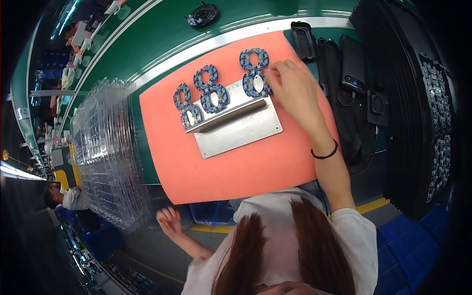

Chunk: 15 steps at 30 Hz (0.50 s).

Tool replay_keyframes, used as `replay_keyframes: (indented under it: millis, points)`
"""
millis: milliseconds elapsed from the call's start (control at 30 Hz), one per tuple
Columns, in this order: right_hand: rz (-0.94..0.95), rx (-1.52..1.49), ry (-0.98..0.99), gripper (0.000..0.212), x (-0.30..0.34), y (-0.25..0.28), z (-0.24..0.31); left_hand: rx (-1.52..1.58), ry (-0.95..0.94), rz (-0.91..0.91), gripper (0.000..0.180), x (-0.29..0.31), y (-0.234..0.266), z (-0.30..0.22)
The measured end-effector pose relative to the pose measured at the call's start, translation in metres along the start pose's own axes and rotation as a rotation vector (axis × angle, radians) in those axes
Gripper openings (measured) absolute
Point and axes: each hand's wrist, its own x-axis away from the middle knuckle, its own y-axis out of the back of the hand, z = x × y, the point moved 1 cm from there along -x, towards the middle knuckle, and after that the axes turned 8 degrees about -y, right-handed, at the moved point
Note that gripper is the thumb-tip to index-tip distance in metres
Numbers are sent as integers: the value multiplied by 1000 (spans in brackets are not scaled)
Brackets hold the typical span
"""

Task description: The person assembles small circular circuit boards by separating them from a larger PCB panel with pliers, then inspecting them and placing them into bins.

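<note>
Three blue circuit boards, each shaped like two joined rings, stand in a row on a bent silver metal plate: a left board, a middle board and a right board. The upper rings reach past the plate's far edge. Beside the right board is my right hand, thumb and fingers bent but apart, with the fingertips close to the board's right edge. I cannot tell whether they touch it. My left hand hangs off the mat's front left corner, fingers loosely curled and apart, holding nothing.
A pink mat lies under the plate on the green bench. Stacked clear plastic trays stand at left, black trays with boards at right. A black power bank with a cable and a black round part lie beyond the mat.
</note>
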Motion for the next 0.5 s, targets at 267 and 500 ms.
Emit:
replay_keyframes:
  millis: [267, 500]
  points:
    - [144, -27, -61, 48, 2, -14, -2, 185, 442, -849, 15, 214, 153, 88]
    - [195, -498, -199, 48, -1, -3, -3, -396, 1030, -918, 28, 200, 179, 200]
